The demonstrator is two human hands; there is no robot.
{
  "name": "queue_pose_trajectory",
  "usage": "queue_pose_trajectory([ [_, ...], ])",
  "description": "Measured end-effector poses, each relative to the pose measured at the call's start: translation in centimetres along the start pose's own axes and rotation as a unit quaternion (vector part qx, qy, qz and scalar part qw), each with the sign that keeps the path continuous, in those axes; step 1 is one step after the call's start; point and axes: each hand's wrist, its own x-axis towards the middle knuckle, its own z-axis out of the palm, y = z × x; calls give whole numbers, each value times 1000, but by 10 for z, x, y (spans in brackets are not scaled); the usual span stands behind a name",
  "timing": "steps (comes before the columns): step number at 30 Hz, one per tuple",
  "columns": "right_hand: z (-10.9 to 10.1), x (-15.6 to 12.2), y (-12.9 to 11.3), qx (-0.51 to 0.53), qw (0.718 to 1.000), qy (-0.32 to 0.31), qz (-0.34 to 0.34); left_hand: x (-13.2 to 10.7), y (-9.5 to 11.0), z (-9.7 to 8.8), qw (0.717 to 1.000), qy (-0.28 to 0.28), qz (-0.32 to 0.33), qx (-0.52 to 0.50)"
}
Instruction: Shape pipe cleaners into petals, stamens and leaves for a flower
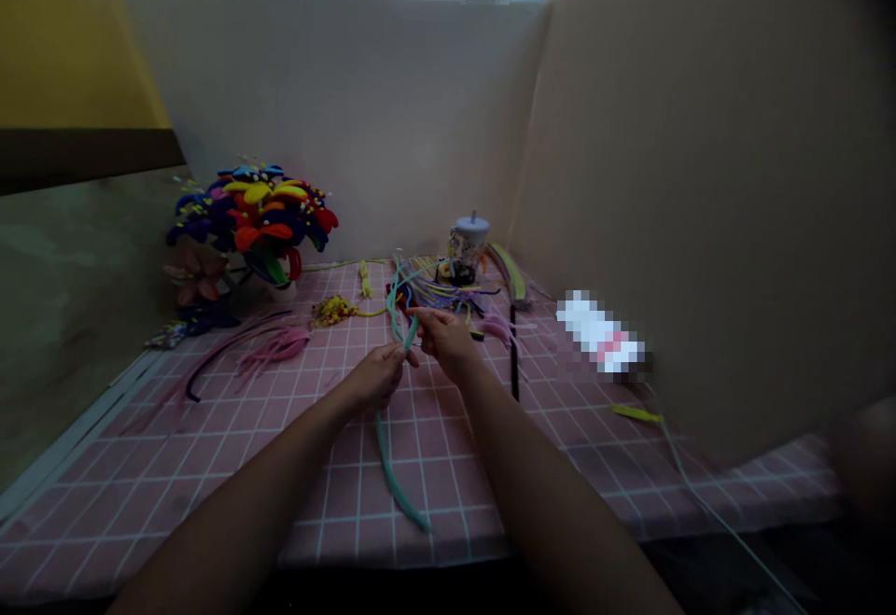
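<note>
Both of my hands meet over the middle of a pink checked tablecloth (210,466). My left hand (378,377) is closed round a teal pipe cleaner (396,475), whose long tail hangs down and curves toward the table's front edge. My right hand (444,335) pinches the same teal pipe cleaner a little higher, where it bends upward between the two hands. The fingers of both hands are curled tight on it.
A bunch of colourful pipe-cleaner flowers (256,223) stands at the back left. Loose pipe cleaners (273,346) lie in pink, black and mixed heaps behind the hands. A lidded cup (468,246) stands at the back. Beige partition walls (700,176) close in the back and right.
</note>
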Motion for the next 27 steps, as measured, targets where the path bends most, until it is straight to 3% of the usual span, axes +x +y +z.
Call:
queue_pose_trajectory([
  [3, -2, 2, 1, 2, 1000, 10, -5, 0, 0, 0, 1000, -1, -14, 1],
  [6, -9, 7, 1, 3, 997, 63, -47, 3, 0, -2, 999, 22, -10, -21],
  [13, -24, 10, -3, -41, 972, 210, -99, 18, -4, -25, 989, 134, 31, -58],
  [17, -27, 10, -2, -93, 965, 234, -75, 29, -7, -47, 972, 228, 31, -35],
  [20, -32, 15, 1, -127, 961, 240, -43, 32, -5, -63, 952, 284, 99, -59],
  [23, -39, 18, 2, -224, 931, 276, -83, 28, 4, -71, 934, 308, 157, -91],
  [27, -34, 9, -6, -357, 863, 292, -209, 20, 15, -67, 951, 262, 124, -109],
])
